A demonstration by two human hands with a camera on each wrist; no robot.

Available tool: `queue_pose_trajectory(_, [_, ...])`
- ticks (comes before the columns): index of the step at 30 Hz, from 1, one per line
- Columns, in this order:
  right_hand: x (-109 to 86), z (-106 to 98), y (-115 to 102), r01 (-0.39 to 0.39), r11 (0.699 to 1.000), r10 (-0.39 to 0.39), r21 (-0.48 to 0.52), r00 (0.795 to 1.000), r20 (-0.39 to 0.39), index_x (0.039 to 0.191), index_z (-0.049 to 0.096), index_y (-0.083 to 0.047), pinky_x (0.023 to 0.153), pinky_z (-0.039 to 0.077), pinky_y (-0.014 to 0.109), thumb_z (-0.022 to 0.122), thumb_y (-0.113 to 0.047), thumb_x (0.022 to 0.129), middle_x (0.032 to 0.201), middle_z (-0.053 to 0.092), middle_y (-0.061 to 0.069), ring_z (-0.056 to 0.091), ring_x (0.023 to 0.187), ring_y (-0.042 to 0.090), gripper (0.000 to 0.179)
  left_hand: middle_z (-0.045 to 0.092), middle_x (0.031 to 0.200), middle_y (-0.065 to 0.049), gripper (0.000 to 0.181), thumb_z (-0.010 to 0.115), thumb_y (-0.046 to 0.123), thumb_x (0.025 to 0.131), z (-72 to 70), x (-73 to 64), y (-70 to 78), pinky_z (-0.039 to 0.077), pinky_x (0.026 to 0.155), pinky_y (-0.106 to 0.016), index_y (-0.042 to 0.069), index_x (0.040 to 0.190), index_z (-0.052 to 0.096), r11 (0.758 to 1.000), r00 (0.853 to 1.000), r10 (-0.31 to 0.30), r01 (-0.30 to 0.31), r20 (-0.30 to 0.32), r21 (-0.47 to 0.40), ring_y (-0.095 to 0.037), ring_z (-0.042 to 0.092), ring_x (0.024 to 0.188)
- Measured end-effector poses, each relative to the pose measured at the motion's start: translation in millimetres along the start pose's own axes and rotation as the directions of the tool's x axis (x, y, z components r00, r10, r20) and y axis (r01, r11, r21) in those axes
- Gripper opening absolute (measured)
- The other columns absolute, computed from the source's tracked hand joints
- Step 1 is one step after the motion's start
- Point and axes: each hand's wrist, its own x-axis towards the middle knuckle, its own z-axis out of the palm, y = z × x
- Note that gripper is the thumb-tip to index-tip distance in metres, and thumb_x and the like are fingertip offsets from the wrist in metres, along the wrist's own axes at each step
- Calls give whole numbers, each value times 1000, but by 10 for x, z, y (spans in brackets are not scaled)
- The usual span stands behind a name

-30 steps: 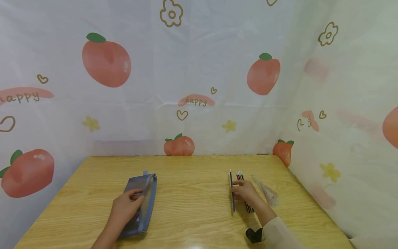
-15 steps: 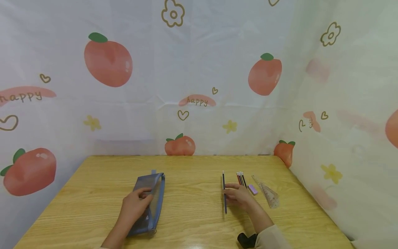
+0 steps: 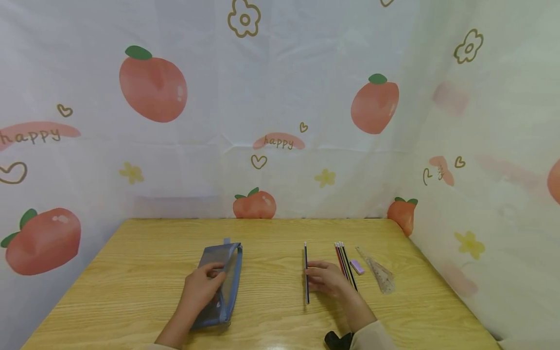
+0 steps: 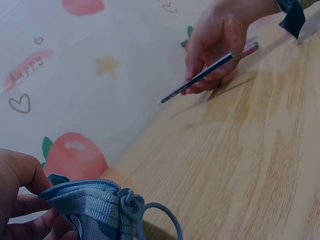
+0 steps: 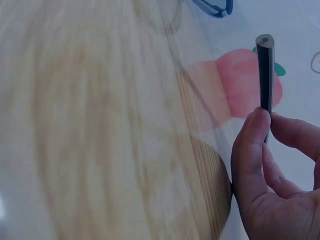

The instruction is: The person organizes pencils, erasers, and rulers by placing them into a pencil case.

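My left hand grips the side of a blue zippered pencil case, whose long mouth gapes toward the right. In the left wrist view the case's zipper edge and pull loop show beside my fingers. My right hand pinches a dark pencil between thumb and fingers, its white-tipped end pointing away from me. The right wrist view shows the pencil's flat unsharpened end above the thumb. A gap of bare table separates the pencil from the case.
Right of my right hand lie several pencils in a row, a purple eraser and clear plastic rulers. A black wrist strap hangs by the right sleeve. Fruit-printed curtains stand behind and right of the wooden table.
My right hand has carried the pencil left, away from the other pencils, uncovering the eraser. The left hand and pencil case have shifted right in view, so the two are closer together.
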Motion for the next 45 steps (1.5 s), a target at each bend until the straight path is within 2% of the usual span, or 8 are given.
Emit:
queue_pose_trajectory(8, [38,88,40,-3,999,2,45,1000,22,140,39,16,69,58,21,59,-5,95,93,67,2,64,77,7,54,70,95,-12,40,60,14,83,91,28,17,54,45,-27,-1,120,67,1000,1000,11,-11,-3,-19,-12,58,56])
queue_pose_trajectory(15, [68,189,72,14,998,-17,67,998,53,139,38,18,70,58,21,58,-3,95,94,66,4,65,77,7,54,70,92,-10,39,61,15,82,150,75,48,52,46,-27,1,117,69,1000,1000,21,-21,-10,12,-11,58,59])
queue_pose_trajectory(24, [100,356,69,19,998,-23,61,997,72,138,39,18,70,58,21,58,-3,94,93,66,3,64,78,8,52,69,89,-7,38,60,14,82,214,88,74,55,45,-27,1,117,69,998,1000,-10,10,2,-62,-11,59,56])
queue_pose_trajectory(35, [160,566,56,35,998,-40,51,994,101,133,47,15,71,59,23,60,-3,92,92,67,4,65,78,10,46,68,91,-10,39,60,14,83,301,125,124,55,44,-27,0,118,68,998,1000,12,-12,5,-66,-13,59,57])
queue_pose_trajectory(45, [174,647,44,27,998,-32,51,994,102,135,47,12,68,59,23,61,-4,92,90,66,4,65,77,10,48,70,91,-11,38,60,14,82,398,134,183,56,44,-28,0,116,68,995,1000,23,-23,6,-99,-12,61,59])
